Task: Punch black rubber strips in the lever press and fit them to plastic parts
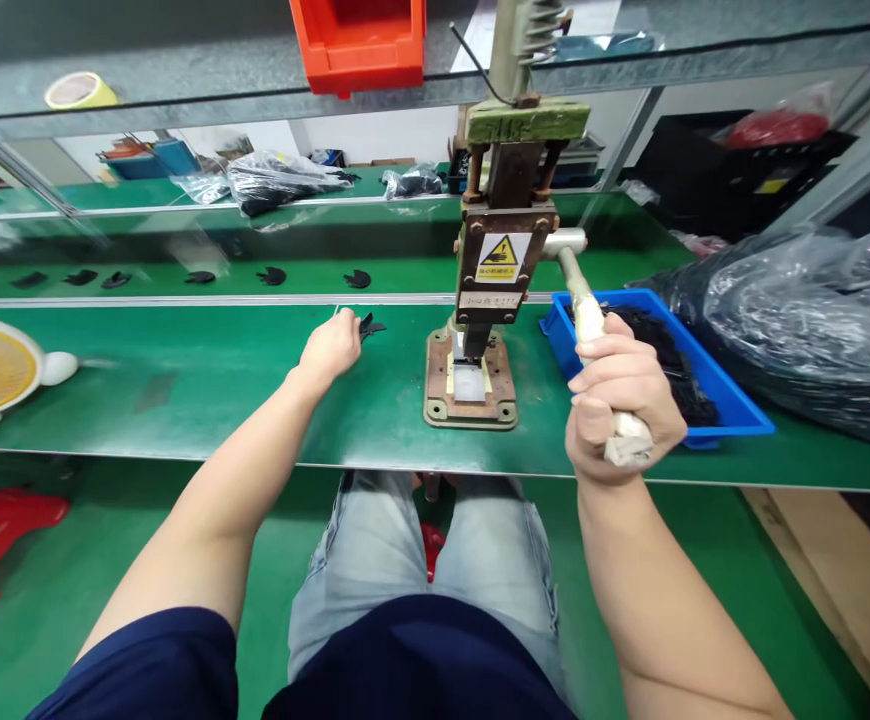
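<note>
My right hand (622, 400) is wrapped round the cloth-covered lever (585, 300) of a hand press (495, 250). The lever slants down toward me from the press's right side. To the left of the press, my left hand (332, 345) has its fingers pinched on a small black plastic part (371, 327), held just above the green bench. Part of that piece is hidden behind the fingers. Beneath the press ram lies a pale block (469, 383) on the rusty base plate (435, 408).
Several black parts (271, 276) lie in a row on the green belt behind the bench. A blue bin (742, 418) of black pieces stands right of the press, beside a large plastic bag (802, 310). A fan (0, 370) is at left. An orange bin (364, 60) sits overhead.
</note>
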Tool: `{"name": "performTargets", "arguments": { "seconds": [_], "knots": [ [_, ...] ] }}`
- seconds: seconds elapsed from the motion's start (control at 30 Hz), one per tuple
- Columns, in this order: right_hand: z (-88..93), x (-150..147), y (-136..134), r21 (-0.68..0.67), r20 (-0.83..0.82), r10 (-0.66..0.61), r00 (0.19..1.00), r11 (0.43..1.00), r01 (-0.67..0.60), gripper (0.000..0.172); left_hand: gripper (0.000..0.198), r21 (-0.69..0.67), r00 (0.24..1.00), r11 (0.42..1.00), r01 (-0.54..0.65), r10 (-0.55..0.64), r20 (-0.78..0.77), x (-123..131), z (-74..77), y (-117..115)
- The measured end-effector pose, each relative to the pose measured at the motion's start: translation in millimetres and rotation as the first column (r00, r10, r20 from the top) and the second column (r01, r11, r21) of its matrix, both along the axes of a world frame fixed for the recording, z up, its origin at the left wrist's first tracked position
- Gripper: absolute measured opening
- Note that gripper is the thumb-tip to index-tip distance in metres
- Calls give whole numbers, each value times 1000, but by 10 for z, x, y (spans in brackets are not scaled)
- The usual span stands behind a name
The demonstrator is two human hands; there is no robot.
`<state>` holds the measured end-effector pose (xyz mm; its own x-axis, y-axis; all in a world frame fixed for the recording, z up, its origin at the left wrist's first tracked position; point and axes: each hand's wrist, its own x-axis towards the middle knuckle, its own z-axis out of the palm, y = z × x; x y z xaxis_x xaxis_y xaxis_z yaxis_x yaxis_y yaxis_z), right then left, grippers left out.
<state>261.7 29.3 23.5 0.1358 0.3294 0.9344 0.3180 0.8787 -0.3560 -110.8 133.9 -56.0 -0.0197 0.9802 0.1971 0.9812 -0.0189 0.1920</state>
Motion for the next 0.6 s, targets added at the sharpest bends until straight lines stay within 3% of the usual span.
{"name": "performTargets", "arguments": {
  "seconds": [0.17,0.33,0.47,0.53,0.6],
  "knots": [
    [-34,-14,102,86,-29,40,999,996,-37,26,26,-77,974,971,225,-226,3,-102,115,-283],
    [-61,27,159,126,-3,70,998,990,-69,23,16,-192,943,929,315,-329,-44,22,-21,-441],
    [-64,26,156,132,-4,49,999,990,-48,27,19,-175,945,950,259,-212,251,268,-146,-443],
    [-61,21,147,128,-5,47,999,991,-46,26,22,-143,880,967,209,-122,459,403,-144,-423],
    [-55,18,136,115,-6,44,999,992,-43,24,24,-89,793,973,212,-118,597,526,-85,-401]
  ]
}}
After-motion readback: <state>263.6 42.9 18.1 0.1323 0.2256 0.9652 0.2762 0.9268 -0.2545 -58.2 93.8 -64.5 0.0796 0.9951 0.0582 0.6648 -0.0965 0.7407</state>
